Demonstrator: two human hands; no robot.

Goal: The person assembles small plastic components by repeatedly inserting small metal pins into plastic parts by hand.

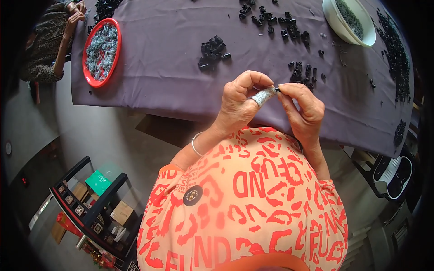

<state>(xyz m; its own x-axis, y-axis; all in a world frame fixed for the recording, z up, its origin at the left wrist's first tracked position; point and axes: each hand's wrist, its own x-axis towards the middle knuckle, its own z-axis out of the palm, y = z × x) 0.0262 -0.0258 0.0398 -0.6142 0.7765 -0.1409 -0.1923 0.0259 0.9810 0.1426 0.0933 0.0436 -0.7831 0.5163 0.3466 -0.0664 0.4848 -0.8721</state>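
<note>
Just above the near table edge, my left hand (237, 99) and my right hand (305, 108) meet fingertip to fingertip. A small black piece (277, 90) is pinched between them, mostly covered by the fingers. Grey speckled wrapping (263, 96) covers a digit of my left hand, and a bangle (195, 143) circles that wrist. Just beyond my right fingers lies a small group of black plastic parts (296, 72). A heaped pile of similar black parts (211, 53) sits farther off, to the left of the hands.
A purple-grey cloth (153, 58) covers the table. On it stand a red tray (118, 49) of clear small pieces and a white bowl (367, 40) of greenish ones. More black parts (393, 58) line the right side. Another person's hands (76, 13) are at the far left.
</note>
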